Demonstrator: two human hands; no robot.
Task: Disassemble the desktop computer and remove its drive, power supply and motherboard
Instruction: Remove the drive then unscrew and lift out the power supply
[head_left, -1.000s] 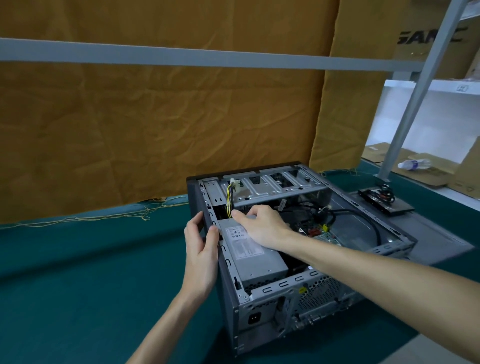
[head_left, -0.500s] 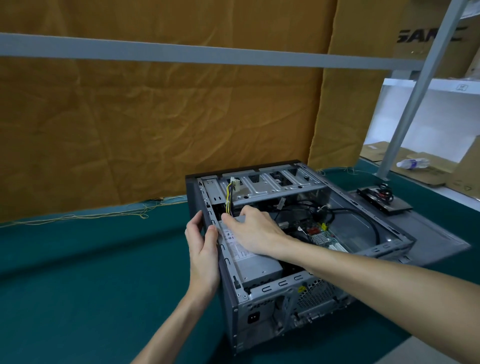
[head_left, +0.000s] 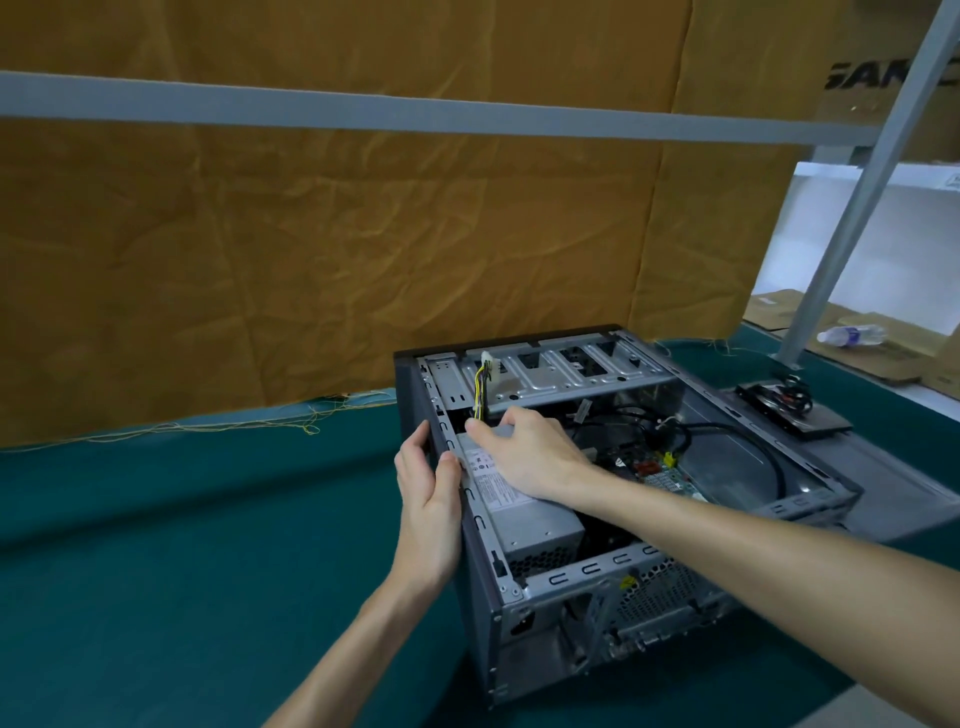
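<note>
Left hand gripped the top left edge of the open computer case, thumb inside the rim, fingers outside. Right hand lay over the far end of the grey power supply, fingers curled down on it. Supply sat inside the case, against the left wall. Removed drive lay on the green table, right of the case.
</note>
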